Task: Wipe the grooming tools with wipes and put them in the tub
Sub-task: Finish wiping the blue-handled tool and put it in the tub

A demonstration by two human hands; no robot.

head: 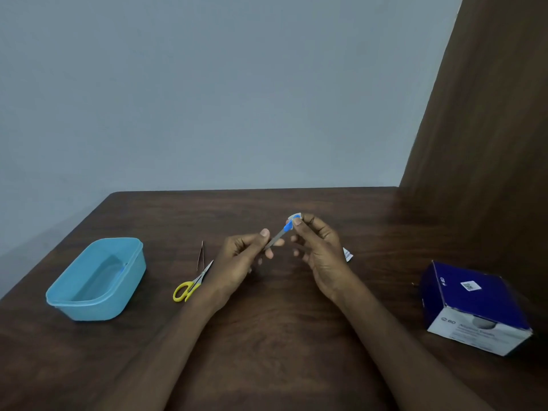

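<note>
My left hand pinches the metal end of a nail file with a blue handle, held slanting above the table's middle. My right hand pinches a small white wipe folded around the file's blue handle end. A light blue plastic tub stands at the left, with something blue lying inside it against its right wall. Yellow-handled scissors and thin metal tweezers lie on the table between the tub and my left hand.
A blue and white box of wipes sits at the right, near a brown wooden panel. A torn white wipe wrapper lies just behind my right hand. The dark wooden table meets a grey wall at the back.
</note>
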